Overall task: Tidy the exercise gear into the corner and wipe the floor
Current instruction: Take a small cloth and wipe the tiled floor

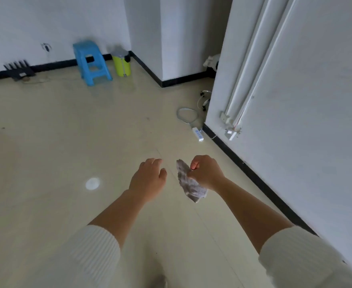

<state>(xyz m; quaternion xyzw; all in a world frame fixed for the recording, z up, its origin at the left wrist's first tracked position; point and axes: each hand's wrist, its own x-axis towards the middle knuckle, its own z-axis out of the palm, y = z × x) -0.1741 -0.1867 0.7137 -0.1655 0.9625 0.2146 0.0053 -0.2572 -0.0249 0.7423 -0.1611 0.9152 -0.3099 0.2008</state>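
My right hand (pixel 205 171) grips a crumpled grey-white cloth (pixel 188 182) above the beige tiled floor (pixel 67 142); the cloth hangs down from my curled fingers. My left hand (pixel 148 179) hovers just left of it, fingers loosely bent, holding nothing and a small gap away from the cloth. Both forearms reach out of white ribbed sleeves. No exercise gear is plainly recognisable in view.
A blue plastic stool (pixel 92 62) and a yellow-green bin (pixel 122 64) stand near the far corner. A black router (pixel 19 70) lies by the back wall. A white power strip (pixel 198 134) and coiled cables (pixel 187 115) lie by the right wall (pixel 306 100).
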